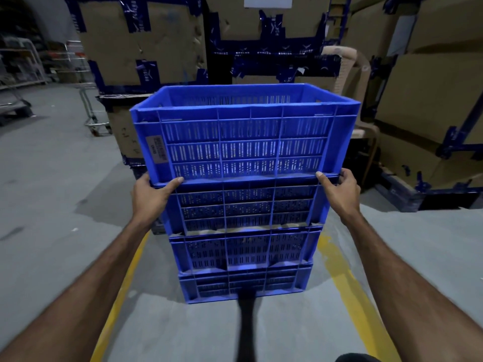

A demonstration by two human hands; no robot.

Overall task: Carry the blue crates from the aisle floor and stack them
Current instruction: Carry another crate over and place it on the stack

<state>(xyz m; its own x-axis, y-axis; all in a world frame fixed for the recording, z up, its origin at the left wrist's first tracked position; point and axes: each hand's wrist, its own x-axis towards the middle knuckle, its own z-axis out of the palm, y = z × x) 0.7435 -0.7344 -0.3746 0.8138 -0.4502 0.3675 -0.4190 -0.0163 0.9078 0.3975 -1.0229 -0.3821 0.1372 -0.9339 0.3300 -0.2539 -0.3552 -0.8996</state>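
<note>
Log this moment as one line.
top crate on stack | left hand, right hand grip its bottom corners | floor

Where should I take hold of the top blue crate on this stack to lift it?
Grip the top blue crate at its two bottom corners, coming in from both short ends, as the left hand and right hand do now. It is wide, and the slotted wall facing the camera shows no handle.

Blue slotted crates (245,142); brown cartons (141,40), dark-blue tape; grey floor (52,178), yellow lines (117,304).
</note>
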